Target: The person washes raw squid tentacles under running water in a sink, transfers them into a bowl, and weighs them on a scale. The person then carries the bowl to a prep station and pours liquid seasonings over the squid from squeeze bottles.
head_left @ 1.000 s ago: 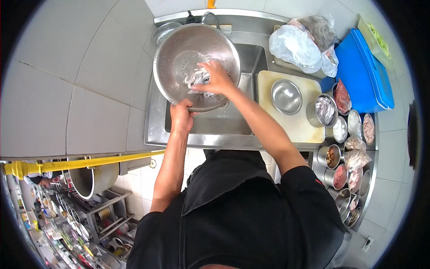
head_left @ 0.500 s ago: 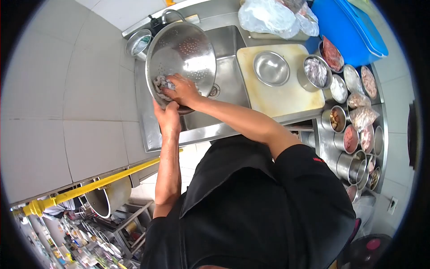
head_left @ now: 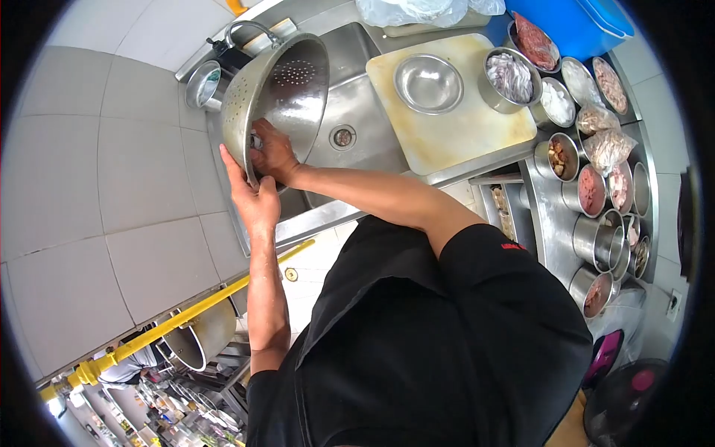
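A metal colander (head_left: 296, 86) is tipped steeply on its side over the left part of the sink (head_left: 372, 138). My left hand (head_left: 255, 201) grips its lower rim from outside, thumb near the edge. Inside, low against the wall, my right hand (head_left: 274, 155) has its fingers closed around pale, greyish food strips (head_left: 256, 141), which are mostly hidden by the hand and rim. An empty steel bowl (head_left: 428, 83) rests on the cutting board (head_left: 477, 138) to the right.
Steel pots line the right counter, one with greyish strips (head_left: 509, 77), another with red meat (head_left: 535, 43). A blue box (head_left: 577, 26) stands behind them. A faucet (head_left: 249, 27) and small pot (head_left: 203, 86) are beside the colander. A yellow pipe (head_left: 175, 320) runs lower left.
The colander has tilted from facing up to standing on its side. My right hand has moved down and left inside it with the strips. The view has turned and shifted.
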`<state>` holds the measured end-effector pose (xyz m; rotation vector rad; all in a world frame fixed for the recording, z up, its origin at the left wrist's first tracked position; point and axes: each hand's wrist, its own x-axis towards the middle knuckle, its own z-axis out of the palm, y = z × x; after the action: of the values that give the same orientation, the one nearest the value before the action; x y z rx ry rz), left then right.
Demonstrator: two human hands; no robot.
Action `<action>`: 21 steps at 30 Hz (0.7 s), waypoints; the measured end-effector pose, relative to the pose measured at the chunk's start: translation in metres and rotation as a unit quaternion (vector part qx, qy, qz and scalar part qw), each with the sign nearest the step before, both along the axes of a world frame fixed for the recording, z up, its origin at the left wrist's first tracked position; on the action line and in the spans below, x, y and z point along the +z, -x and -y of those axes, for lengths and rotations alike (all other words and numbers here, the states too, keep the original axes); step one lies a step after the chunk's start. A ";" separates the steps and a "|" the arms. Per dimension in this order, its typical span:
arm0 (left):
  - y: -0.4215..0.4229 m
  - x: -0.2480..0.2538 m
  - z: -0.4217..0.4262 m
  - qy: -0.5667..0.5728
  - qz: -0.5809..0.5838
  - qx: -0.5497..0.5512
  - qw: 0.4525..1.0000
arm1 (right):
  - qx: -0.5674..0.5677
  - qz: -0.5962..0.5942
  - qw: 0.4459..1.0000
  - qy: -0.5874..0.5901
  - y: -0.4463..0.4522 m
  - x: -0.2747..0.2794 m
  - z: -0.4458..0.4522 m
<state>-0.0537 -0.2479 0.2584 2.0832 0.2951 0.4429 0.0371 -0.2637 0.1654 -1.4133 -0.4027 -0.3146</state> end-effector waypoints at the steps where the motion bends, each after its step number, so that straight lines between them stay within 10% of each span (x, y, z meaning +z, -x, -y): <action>1: 0.000 0.000 0.000 -0.001 0.000 0.000 1.000 | 0.000 0.000 1.000 -0.001 0.001 0.001 0.000; 21: 0.004 0.011 0.012 -0.027 -0.017 0.003 0.999 | -0.006 0.006 0.999 -0.032 0.002 0.001 0.002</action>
<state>-0.0573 -0.2599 0.2697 2.1441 0.3127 0.4247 0.0353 -0.2655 0.1665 -1.3519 -0.3916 -0.3435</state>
